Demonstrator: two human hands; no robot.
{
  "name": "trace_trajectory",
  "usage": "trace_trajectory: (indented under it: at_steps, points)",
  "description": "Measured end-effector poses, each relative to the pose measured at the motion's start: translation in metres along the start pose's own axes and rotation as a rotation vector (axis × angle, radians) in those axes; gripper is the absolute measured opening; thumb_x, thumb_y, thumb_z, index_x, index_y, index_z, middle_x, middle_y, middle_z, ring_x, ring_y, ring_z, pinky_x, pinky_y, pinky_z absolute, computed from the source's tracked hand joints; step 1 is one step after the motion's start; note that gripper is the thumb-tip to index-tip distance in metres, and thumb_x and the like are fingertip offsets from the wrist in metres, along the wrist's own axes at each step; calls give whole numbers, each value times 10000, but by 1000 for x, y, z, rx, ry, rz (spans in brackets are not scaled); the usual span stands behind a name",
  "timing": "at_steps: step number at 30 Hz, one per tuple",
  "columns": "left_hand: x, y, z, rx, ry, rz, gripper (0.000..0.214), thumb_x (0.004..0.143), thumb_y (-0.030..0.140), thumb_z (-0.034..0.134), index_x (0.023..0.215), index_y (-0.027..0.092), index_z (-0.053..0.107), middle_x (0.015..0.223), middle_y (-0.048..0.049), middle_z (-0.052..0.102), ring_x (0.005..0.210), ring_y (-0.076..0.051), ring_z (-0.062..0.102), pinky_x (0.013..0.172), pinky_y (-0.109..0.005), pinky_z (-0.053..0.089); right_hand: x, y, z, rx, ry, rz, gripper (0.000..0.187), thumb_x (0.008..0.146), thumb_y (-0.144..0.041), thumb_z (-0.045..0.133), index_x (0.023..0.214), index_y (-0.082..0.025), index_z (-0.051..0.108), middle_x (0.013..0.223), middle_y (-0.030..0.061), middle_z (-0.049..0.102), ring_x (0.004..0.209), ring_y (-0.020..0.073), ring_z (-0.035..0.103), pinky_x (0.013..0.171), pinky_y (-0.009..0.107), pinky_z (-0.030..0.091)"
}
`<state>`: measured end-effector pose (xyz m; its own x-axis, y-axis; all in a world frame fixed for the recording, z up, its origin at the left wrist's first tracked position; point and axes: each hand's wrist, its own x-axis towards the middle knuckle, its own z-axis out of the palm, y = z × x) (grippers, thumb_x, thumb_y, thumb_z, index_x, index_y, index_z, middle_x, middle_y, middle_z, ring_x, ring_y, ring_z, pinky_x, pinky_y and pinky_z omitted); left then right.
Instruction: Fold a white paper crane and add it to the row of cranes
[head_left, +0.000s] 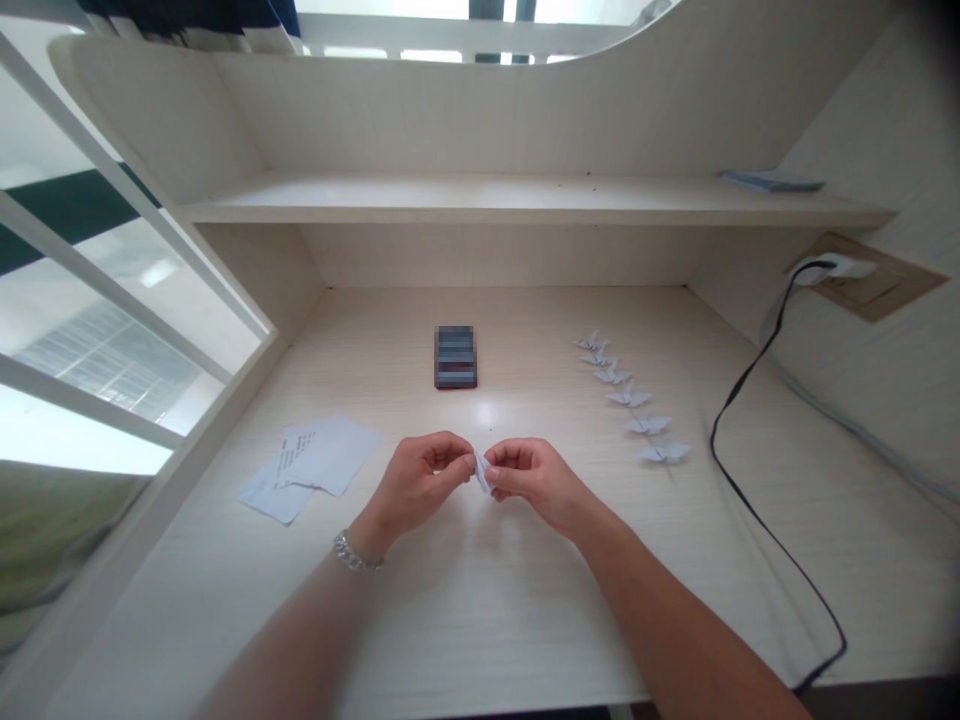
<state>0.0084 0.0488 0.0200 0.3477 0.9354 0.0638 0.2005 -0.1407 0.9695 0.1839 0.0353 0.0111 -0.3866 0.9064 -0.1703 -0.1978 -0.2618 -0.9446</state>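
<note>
My left hand [416, 482] and my right hand [531, 484] meet above the middle of the desk. Between their fingertips they pinch a small folded piece of pale paper [483, 472], mostly hidden by my fingers. To the right of my hands, several pale origami cranes [628, 398] stand in a slanting row, the closest a short way from my right hand. A chain bracelet [358, 552] circles my left wrist.
Loose white sheets with printed text [315, 468] lie left of my hands. A smartphone [455, 357] lies face up beyond them. A black cable [739, 480] runs from a wall socket [840, 270] across the right of the desk. A shelf [525, 200] spans above.
</note>
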Motion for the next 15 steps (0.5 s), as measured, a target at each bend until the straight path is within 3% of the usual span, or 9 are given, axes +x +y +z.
trace_trajectory:
  at_steps: [9, 15]
  points:
    - [-1, 5, -2, 147, -19, 93, 128, 755, 218, 551, 696, 163, 651, 622, -26, 629, 572, -128, 542, 517, -212, 417, -1, 1, -1, 14, -44, 29, 239, 648, -328, 718, 769, -131, 657, 631, 6, 577, 559, 92, 501, 542, 230, 419]
    - [1, 3, 3, -18, -1, 15, 195, 805, 252, 506, 681, 153, 619, 601, -19, 602, 574, -128, 550, 558, -232, 439, 0, 0, 0, -3, 4, -4, 221, 657, -325, 711, 755, -138, 648, 655, 6, 587, 576, 97, 515, 569, 242, 429]
